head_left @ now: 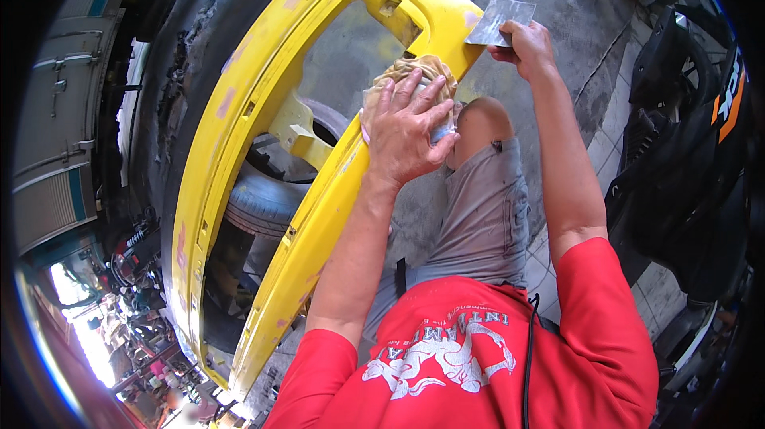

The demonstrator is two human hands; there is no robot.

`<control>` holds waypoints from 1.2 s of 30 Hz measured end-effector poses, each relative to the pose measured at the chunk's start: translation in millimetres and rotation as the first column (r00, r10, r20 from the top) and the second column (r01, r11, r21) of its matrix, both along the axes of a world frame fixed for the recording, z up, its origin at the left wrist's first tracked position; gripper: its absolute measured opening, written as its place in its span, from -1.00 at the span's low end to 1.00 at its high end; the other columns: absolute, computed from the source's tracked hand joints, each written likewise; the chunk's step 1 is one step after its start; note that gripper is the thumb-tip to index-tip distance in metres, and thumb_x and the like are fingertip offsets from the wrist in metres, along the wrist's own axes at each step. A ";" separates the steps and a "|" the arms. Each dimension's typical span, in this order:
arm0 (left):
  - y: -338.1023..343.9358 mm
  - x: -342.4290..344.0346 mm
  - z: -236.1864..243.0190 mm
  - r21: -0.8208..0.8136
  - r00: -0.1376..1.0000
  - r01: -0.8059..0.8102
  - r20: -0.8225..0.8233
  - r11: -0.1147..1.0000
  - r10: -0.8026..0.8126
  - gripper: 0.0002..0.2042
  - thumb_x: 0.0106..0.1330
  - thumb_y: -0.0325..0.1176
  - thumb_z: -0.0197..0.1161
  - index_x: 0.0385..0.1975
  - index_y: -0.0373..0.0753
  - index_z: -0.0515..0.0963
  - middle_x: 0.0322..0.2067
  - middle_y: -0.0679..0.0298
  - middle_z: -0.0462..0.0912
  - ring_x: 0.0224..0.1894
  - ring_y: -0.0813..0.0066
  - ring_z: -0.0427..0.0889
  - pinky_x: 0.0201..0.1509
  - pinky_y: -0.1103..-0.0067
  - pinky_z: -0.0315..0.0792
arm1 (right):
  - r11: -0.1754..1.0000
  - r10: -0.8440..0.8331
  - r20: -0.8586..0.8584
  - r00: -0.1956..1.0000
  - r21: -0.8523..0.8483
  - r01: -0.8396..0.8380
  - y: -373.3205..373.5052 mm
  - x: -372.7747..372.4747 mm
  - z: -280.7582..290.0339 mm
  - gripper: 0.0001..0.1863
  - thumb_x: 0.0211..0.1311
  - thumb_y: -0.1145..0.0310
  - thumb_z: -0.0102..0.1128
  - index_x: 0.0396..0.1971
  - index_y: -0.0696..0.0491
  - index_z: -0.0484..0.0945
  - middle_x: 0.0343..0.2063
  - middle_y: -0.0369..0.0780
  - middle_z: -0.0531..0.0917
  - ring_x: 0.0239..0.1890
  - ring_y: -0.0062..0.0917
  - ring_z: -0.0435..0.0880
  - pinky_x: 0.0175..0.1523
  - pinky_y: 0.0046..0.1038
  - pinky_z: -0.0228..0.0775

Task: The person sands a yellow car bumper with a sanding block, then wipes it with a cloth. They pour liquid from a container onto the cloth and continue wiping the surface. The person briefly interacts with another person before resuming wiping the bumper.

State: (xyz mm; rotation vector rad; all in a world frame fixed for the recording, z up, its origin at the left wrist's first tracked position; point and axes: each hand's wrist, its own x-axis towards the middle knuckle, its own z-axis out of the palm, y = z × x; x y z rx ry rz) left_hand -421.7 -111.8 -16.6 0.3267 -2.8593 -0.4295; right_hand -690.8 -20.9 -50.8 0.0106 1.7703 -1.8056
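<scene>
A long yellow car bumper (211,130), with dull pinkish patches in its paint, lies in front of me as a big open frame. My left hand (405,133) rests with fingers curved over a crumpled tan rag (434,69) on the bumper's near rail. Some bluish-white material shows under the rag by my thumb. At the bumper's right end, my right hand (529,48) pinches a grey rectangular sheet (500,21) that looks like sandpaper. The sheet's left edge overlaps the yellow surface; whether it touches is hard to tell.
Black tires (267,198) sit beneath the bumper's opening. My bent knee (484,130) is close to the near rail. To the right stand black motorcycle body parts (677,190) with an orange stripe. Cluttered parts (151,349) fill the lower left, below a grey cabinet-like panel (64,102).
</scene>
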 end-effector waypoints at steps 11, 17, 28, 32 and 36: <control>0.8 -0.3 3.4 -0.001 1.000 -0.002 -0.002 1.000 0.002 -0.51 0.13 -0.02 0.52 0.11 0.06 0.79 0.42 0.38 0.55 0.57 0.17 0.33 0.68 0.06 0.02 | 0.998 0.066 -0.014 0.998 0.023 -0.065 2.5 -4.3 0.5 -0.69 0.35 0.50 0.18 -0.08 0.33 0.30 -0.37 0.07 0.72 -0.61 -0.30 0.79 -0.52 -0.35 0.75; 0.8 -0.9 2.7 0.005 1.000 0.002 0.003 1.000 -0.002 -0.52 0.14 -0.02 0.52 0.09 0.05 0.79 0.42 0.38 0.56 0.57 0.17 0.33 0.68 0.06 0.03 | 0.999 0.017 0.010 1.000 0.050 -0.017 -0.4 -6.4 1.2 -0.70 0.34 0.50 0.20 -0.07 0.32 0.33 -0.36 0.04 0.73 -0.61 -0.31 0.78 -0.55 -0.36 0.74; 1.4 -0.2 2.5 0.012 1.000 0.003 -0.010 1.000 -0.003 -0.52 0.13 -0.02 0.53 0.09 0.06 0.79 0.42 0.39 0.56 0.57 0.18 0.32 0.68 0.06 0.02 | 0.997 0.015 0.004 1.000 0.070 -0.015 -2.3 -6.1 5.0 -0.72 0.35 0.49 0.18 -0.06 0.35 0.42 -0.38 0.05 0.74 -0.61 -0.34 0.78 -0.58 -0.38 0.72; 0.4 0.8 3.2 0.021 1.000 0.004 -0.008 1.000 -0.003 -0.51 0.14 -0.03 0.52 0.10 0.05 0.79 0.42 0.38 0.56 0.57 0.17 0.32 0.68 0.05 0.02 | 0.991 0.017 -0.005 1.000 0.136 -0.016 0.5 -3.4 2.6 -0.69 0.35 0.49 0.17 -0.03 0.37 0.39 -0.37 0.07 0.74 -0.61 -0.31 0.78 -0.56 -0.33 0.73; 0.8 0.2 3.5 0.010 1.000 0.004 -0.007 1.000 -0.004 -0.52 0.15 -0.03 0.51 0.10 0.05 0.79 0.42 0.37 0.56 0.57 0.16 0.32 0.68 0.04 0.02 | 0.998 0.050 -0.029 0.998 0.050 -0.049 -7.3 -11.8 2.2 -0.65 0.37 0.47 0.17 0.00 0.40 0.38 -0.36 0.08 0.75 -0.61 -0.31 0.78 -0.53 -0.32 0.75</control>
